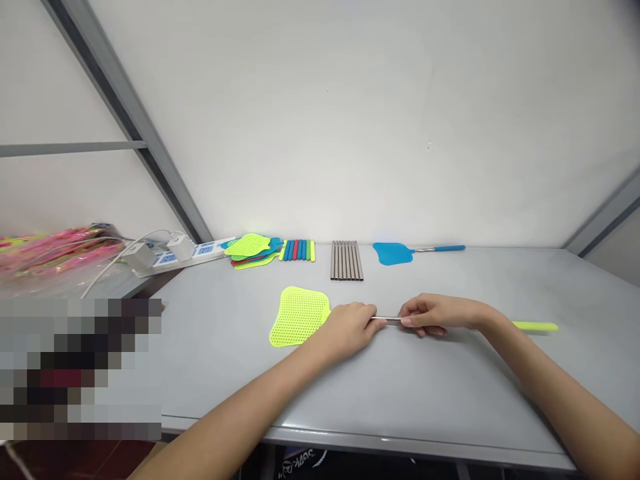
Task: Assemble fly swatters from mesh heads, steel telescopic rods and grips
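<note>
A yellow-green fly swatter lies across the middle of the table, its perforated head (301, 316) to the left. My left hand (351, 329) is closed around the swatter where the head meets its thin metal rod (389, 319). With thumb and fingers, my right hand (429, 315) pinches the same rod a short way to the right. Beyond my right wrist a yellow-green handle (536, 326) sticks out in line with the rod. My right hand and forearm hide the stretch between.
Along the wall lie stacked swatter heads (250, 245), a row of coloured handles (299, 251), several metal tubes (347, 261) and a blue fly swatter (395, 253). A power strip (170, 259) with plugged-in adapters and plastic-wrapped pink items (65, 253) are at the left. The grey table (400, 400) has a front edge.
</note>
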Available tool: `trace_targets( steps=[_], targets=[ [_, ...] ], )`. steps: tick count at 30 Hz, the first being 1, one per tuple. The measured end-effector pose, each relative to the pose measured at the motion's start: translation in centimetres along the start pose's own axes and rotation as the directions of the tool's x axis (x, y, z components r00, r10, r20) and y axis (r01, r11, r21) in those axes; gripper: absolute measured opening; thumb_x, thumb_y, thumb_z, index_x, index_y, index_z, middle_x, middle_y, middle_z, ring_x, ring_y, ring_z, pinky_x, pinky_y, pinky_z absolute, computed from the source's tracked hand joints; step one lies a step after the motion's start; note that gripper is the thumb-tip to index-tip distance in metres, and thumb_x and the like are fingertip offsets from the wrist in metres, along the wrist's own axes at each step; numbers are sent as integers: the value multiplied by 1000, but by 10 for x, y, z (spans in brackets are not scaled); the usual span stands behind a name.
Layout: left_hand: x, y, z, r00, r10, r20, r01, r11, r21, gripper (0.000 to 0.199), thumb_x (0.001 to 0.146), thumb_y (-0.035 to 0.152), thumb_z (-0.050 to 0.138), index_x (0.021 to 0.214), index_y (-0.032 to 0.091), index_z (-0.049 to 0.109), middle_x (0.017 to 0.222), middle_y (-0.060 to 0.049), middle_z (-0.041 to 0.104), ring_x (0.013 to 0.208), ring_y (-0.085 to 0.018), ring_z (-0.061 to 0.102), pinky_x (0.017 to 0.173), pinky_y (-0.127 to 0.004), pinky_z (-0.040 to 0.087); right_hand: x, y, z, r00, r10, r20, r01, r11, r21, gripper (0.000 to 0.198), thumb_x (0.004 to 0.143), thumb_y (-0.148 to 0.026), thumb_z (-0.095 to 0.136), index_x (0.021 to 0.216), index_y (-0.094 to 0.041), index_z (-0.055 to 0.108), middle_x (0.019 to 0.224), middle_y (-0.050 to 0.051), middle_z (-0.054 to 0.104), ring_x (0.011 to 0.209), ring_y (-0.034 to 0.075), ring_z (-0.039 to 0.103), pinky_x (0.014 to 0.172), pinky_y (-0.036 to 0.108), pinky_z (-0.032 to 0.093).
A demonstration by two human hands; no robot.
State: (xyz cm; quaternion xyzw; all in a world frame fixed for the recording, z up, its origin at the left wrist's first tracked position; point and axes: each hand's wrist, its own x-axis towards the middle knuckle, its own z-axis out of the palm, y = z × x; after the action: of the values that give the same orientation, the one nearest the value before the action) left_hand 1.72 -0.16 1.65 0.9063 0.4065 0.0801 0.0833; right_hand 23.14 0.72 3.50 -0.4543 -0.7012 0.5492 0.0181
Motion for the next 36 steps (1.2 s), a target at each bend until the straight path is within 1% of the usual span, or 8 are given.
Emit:
trace_targets(
  steps=[3, 7, 12, 18, 25, 28, 31, 36],
  targets=[
    [-1, -12, -5, 999, -35, 15, 36, 999, -31, 43, 83, 49, 26, 72, 18, 53, 73, -5, 58, 64, -18, 54, 50, -26, 32, -3, 7, -8, 998, 46, -32, -47, 999, -13, 34, 70, -49, 54, 68, -15, 52, 57, -2, 45, 44, 7, 37, 43, 20, 29],
    [-1, -29, -13, 996, -86, 36, 88, 993, -73, 45, 81, 53, 28, 70, 18, 56, 73, -5, 59, 63, -17, 53, 49, -25, 31, -9, 19, -22, 992, 96, -83, -98, 995, -26, 35, 67, -50, 57, 69, -16, 54, 60, -1, 48, 46, 7, 40, 47, 21, 32],
    [1, -42, -17, 990, -126, 70, 133, 986, -103, 52, 76, 60, 31, 60, 18, 57, 64, -5, 59, 55, -16, 51, 44, -24, 28, -14, 29, -33, 985, 122, -125, -128, 991, -44, 35, 68, -52, 54, 67, -17, 55, 57, -1, 48, 47, 9, 38, 50, 23, 33],
    [3, -39, -11, 991, -133, 13, 133, 988, -75, 54, 77, 58, 29, 57, 17, 57, 57, -5, 56, 54, -16, 51, 46, -25, 27, -12, 31, -33, 984, 93, -149, -105, 992, -75, 37, 71, -53, 50, 64, -17, 57, 54, -3, 38, 47, 8, 29, 48, 23, 26],
    [4, -34, -3, 986, -159, -54, 158, 987, -24, 51, 79, 54, 30, 58, 16, 58, 57, -6, 57, 57, -18, 53, 48, -26, 28, -12, 30, -31, 981, 75, -181, -88, 994, -60, 39, 71, -54, 49, 59, -16, 53, 54, -4, 34, 47, 8, 23, 47, 24, 21],
    [4, -34, -2, 986, -155, -61, 155, 988, -9, 51, 79, 54, 30, 58, 17, 58, 57, -6, 58, 57, -19, 54, 48, -27, 28, -11, 30, -30, 982, 74, -174, -85, 995, -53, 40, 72, -53, 48, 57, -16, 52, 52, -4, 32, 46, 8, 20, 46, 24, 18],
    [4, -35, -1, 988, -142, -66, 143, 990, 2, 51, 80, 53, 29, 59, 17, 59, 59, -7, 59, 58, -19, 54, 48, -27, 28, -11, 30, -29, 984, 75, -160, -82, 996, -43, 38, 73, -50, 48, 56, -16, 51, 48, -6, 26, 45, 8, 18, 46, 24, 15],
    [4, -35, 1, 989, -133, -70, 135, 991, 17, 52, 81, 53, 27, 60, 18, 59, 60, -7, 60, 58, -20, 54, 48, -27, 27, -11, 29, -28, 991, 80, -107, -82, 997, -11, 38, 74, -48, 47, 54, -16, 50, 45, -7, 19, 43, 8, 15, 45, 25, 11]
  ],
)
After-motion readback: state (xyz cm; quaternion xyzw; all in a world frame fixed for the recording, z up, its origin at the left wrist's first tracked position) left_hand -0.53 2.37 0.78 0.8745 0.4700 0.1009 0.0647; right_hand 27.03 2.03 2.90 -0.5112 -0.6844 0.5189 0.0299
